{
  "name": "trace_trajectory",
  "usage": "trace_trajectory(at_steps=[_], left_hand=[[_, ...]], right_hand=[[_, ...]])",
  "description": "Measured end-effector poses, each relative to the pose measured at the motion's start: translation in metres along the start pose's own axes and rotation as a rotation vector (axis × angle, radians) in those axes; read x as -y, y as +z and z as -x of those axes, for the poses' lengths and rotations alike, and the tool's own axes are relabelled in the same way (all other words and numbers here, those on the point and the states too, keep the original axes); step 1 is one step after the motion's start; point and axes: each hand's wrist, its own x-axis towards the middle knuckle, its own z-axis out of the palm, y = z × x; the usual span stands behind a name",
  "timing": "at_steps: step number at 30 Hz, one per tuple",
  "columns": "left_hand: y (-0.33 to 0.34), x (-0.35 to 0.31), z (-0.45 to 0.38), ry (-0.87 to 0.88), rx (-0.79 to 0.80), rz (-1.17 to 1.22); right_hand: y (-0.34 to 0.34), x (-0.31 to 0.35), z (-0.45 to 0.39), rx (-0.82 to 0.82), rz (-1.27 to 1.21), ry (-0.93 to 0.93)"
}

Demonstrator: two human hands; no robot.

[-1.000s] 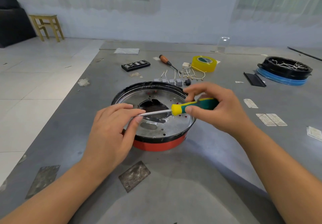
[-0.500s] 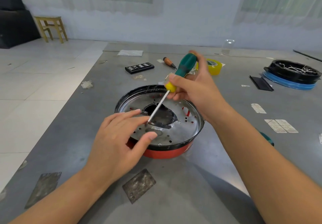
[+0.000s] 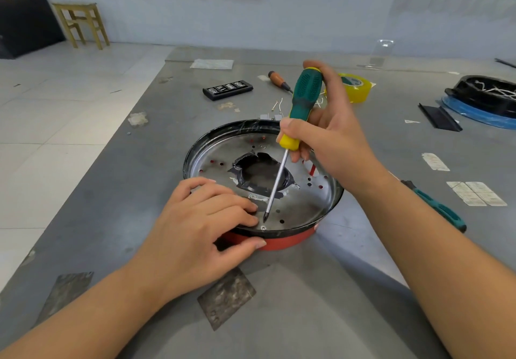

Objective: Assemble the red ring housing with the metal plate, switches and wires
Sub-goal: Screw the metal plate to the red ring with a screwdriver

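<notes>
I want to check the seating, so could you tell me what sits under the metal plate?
The red ring housing shows below the metal plate at its near edge, with a black rim around it. Through the plate's central hole only dark shapes show; anything else beneath is covered.

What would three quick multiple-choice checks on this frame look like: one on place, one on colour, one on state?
1. Where is the tip of the green and yellow screwdriver?
A. In the centre hole of the metal plate
B. Close above the screw at the plate's near edge
C. On the table beside the housing

2. What colour is the roll of tape at the back of the table?
A. Yellow
B. Blue
C. Black

3. What is the left hand doing?
A. Lying flat on the table
B. Pinching a wire
C. Resting fingers on the plate, thumb against the red ring housing

Answers: 1 B, the shaft slants down to the near rim. 2 A, it shows behind the right hand. 3 C, the thumb lies on the red side.
</notes>
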Motion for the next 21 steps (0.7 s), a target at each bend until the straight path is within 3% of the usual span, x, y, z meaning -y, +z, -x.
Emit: trace_trajectory(at_steps=[21], left_hand=[[-0.001,-0.002,0.0,-0.004,0.001,0.015]], right_hand=[[0.009,0.019,0.011,0.062,0.083,-0.092]])
